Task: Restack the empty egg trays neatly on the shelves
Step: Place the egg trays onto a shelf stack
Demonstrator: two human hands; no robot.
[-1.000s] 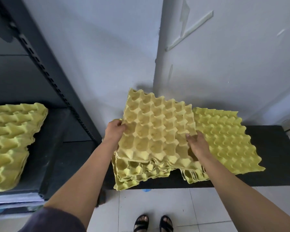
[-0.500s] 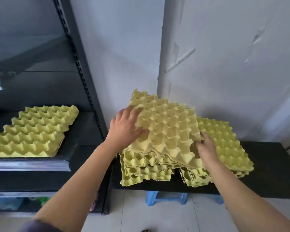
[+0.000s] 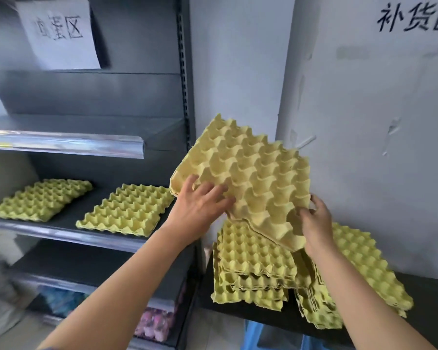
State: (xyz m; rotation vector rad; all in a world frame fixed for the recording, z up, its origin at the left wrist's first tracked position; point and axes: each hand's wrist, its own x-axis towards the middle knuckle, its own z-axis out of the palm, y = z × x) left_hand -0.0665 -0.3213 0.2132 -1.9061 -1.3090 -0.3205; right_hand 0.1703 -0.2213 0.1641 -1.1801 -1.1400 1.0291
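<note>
Holding, both hands on one item: left hand [image 3: 200, 203] lies over the left edge of the lifted tray [image 3: 250, 178], fingers spread across the cups and bent into them; right hand [image 3: 314, 223] clamps the tray's lower right corner, thumb on the cupped face, fingers behind. Hands are apart, one at each side. Lifted tray is yellow, tilted up with its far edge high, clear of everything below; its left edge shows layers, count cannot be told. Directly beneath it, left stack [image 3: 253, 263] of yellow trays sits on the black table [image 3: 427, 299], with right stack [image 3: 364, 263] just beside it, fanned and skewed toward the right. Left of the table stands a dark shelf unit. Its middle shelf [image 3: 61, 233] carries two low piles of yellow trays: near tray pile [image 3: 127, 210] close to the left hand, far tray pile [image 3: 41, 198] further left, the two apart. Paper sign [image 3: 58, 31] with handwritten characters hangs at the unit's top. Blue stool [image 3: 253, 334] shows under the table.
</note>
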